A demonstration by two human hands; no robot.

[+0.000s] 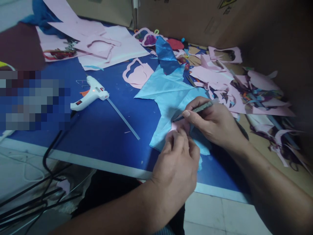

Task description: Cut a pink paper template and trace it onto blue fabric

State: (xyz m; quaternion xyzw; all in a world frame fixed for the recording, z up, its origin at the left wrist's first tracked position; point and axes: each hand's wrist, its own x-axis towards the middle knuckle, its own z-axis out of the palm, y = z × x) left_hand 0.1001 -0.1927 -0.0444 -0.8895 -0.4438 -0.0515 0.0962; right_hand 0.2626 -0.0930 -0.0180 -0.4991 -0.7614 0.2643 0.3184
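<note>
A small pink piece (180, 125) lies on a sheet of light blue fabric (168, 93) near the table's front edge. My left hand (179, 156) presses its bunched fingertips onto the pink piece, holding it against the fabric. In my right hand (212, 122) a slim pen-like tool (200, 107) is pinched between thumb and fingers. The tool's tip touches or hovers at the upper edge of the pink piece; I cannot tell which. Part of the pink piece is hidden under my left fingers. A darker blue piece of fabric (166, 54) lies at the top of the light blue sheet.
Left of the fabric, a white hot glue gun (91, 94) with a clear glue stick rests on the blue table (114, 130). A pink cut-out (139, 74) lies behind. Pink scraps (220, 78) pile up at right, against a cardboard box (190, 19). Pale sheets (122, 45) lie at the back left.
</note>
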